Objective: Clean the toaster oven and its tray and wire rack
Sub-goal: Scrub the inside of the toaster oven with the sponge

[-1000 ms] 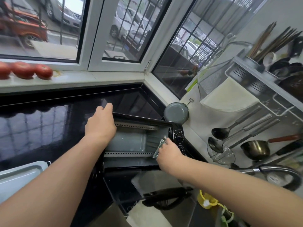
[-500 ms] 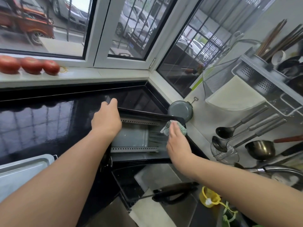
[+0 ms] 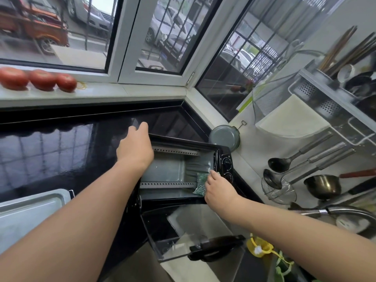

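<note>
Left hand [image 3: 135, 148] rests flat, fingers extended, on the toaster oven [image 3: 184, 157] top. Right hand [image 3: 218, 189] grips a green cloth [image 3: 200, 183] against the oven's inner right wall.

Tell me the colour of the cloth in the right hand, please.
Green with pale flecks; the cloth shows only in the head view.

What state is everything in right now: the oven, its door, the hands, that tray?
Black toaster oven: cavity bare, no rack inside.
Glass oven door: open, folded down.
Left hand: resting on the oven's top.
Right hand: holding green scouring pad against the inner wall.
Grey metal baking tray: out, on counter.
</note>
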